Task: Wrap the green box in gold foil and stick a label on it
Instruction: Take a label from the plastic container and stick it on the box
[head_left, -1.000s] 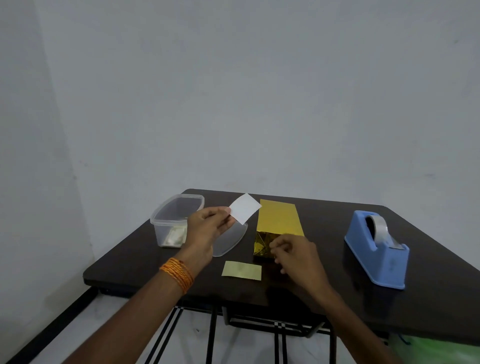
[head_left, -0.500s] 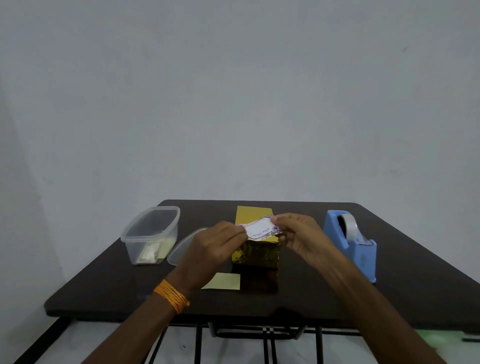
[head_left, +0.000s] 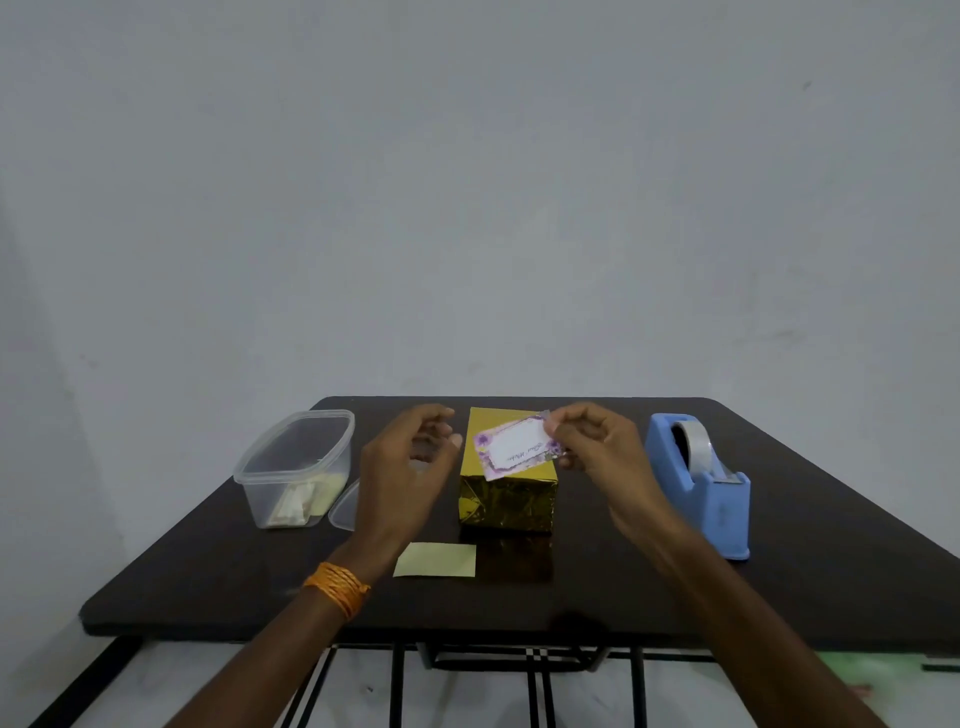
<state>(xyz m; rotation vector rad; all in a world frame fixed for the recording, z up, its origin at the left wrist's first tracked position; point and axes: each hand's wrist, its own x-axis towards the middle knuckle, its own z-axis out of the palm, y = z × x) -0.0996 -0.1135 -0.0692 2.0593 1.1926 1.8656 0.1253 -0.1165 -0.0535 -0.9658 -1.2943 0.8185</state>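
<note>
A plain grey wall backs a dark glossy table (head_left: 779, 545). At its centre sits the crinkly gold-foil box (head_left: 506, 493). Above it the right hand (head_left: 597, 452) pinches a floral-bordered label (head_left: 517, 451) with illegible script; the left hand (head_left: 405, 467) hovers beside, fingers loosely curled, empty.

Dark table (head_left: 805, 571) w/ foil-wrapped box (head_left: 506, 499), tub (head_left: 293, 467), lid (head_left: 345, 512), yellow slip (head_left: 436, 560), tape dispenser (head_left: 698, 483)

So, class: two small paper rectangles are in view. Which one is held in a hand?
The floral-bordered label, pinched by the right hand above the gold-wrapped box; the plain pale-yellow slip lies flat on the table.
</note>
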